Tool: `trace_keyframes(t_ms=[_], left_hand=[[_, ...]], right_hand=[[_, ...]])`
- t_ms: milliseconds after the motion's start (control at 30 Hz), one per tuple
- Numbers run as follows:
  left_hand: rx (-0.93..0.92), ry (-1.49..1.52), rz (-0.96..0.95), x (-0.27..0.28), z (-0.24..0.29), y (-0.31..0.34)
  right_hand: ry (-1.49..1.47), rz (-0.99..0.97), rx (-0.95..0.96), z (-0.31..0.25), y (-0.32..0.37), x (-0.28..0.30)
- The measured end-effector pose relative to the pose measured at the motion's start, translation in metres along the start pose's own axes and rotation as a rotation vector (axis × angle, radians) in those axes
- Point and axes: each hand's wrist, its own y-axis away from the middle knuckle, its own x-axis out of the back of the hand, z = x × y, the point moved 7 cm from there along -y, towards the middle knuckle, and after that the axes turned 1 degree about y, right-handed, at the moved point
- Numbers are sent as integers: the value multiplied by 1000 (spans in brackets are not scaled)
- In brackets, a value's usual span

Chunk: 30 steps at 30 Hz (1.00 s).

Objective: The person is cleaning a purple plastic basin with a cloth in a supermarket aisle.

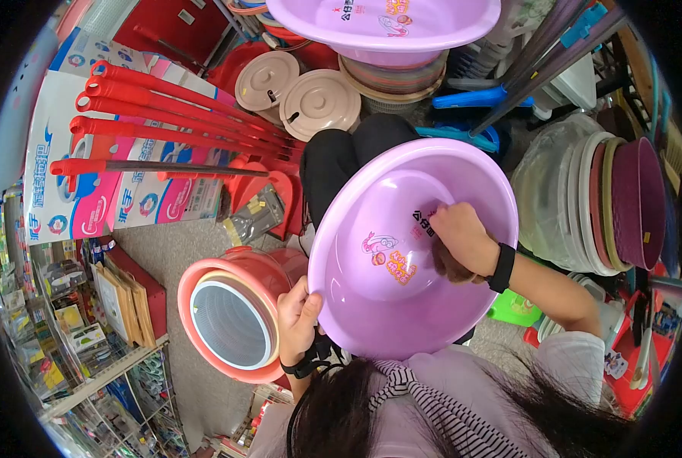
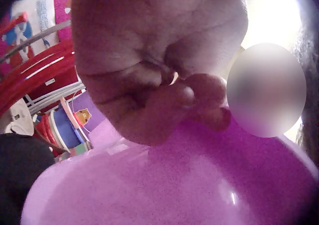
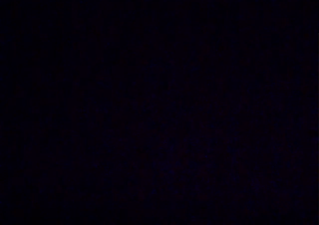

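A large lilac plastic basin (image 1: 356, 301) rests tilted on the person's lap, its printed inside facing up. The left hand (image 1: 299, 320) grips the rim at the near left, thumb over the edge. From below, the left wrist view has the curled fingers of that left hand (image 2: 164, 85) at the rim of the basin (image 2: 119, 185). Inside the bowl, the right hand (image 1: 463, 235) holds a bunched brown cloth (image 1: 451, 267) against the right wall, beside the printed letters. The right wrist view is black.
Red-handled poles (image 1: 173, 114) lean at the left before printed cartons (image 1: 127, 179). Nested buckets (image 1: 203, 343) stand by the left hand. Another lilac basin (image 1: 386, 27) tops a stack ahead. Stacked tubs (image 1: 562, 195) stand close at the right, with blue-headed brooms (image 1: 470, 99) nearby.
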Motion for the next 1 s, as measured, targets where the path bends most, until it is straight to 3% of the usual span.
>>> trace_keyframes(t_ms=[167, 233, 300, 367, 400, 433, 500, 567, 767, 833, 867, 933, 967, 1000], left_hand=[[0, 11, -28, -2, 1, -1], [29, 15, -21, -4, 2, -1], [12, -2, 3, -4, -1, -2], [-1, -15, 26, -3, -8, -3], [-39, -24, 42, -1, -9, -5], [-77, -34, 58, 1, -8, -6], [-33, -18, 68, 3, -9, -7], [-22, 34, 83, 9, -17, -8], [9, 30, 86, 12, -22, -8], [18, 25, 82, 14, -20, -7], [51, 48, 87, 14, -20, -6], [83, 67, 93, 16, -23, -3], [81, 94, 114, 19, -28, -2], [78, 123, 134, 21, -30, -1]], right_hand=[[-295, -103, 246, -24, 23, -19], [-438, 74, 429, -47, 35, -13], [-489, 35, 467, -68, 39, -27], [-546, 107, 640, -91, 43, -14], [-551, -15, 669, -99, 39, -15], [-553, -18, 668, -105, 38, -13], [-557, 142, 689, -117, 40, 0], [-534, 124, 671, -126, 36, -2], [-761, 361, 449, -115, 6, 36], [-910, 624, 281, -88, -2, 60], [-912, 629, 283, -80, -5, 69], [-1089, 967, -23, -29, 4, 91], [-1091, 970, -24, -20, 4, 98], [-1024, 1131, -217, 1, 15, 102]])
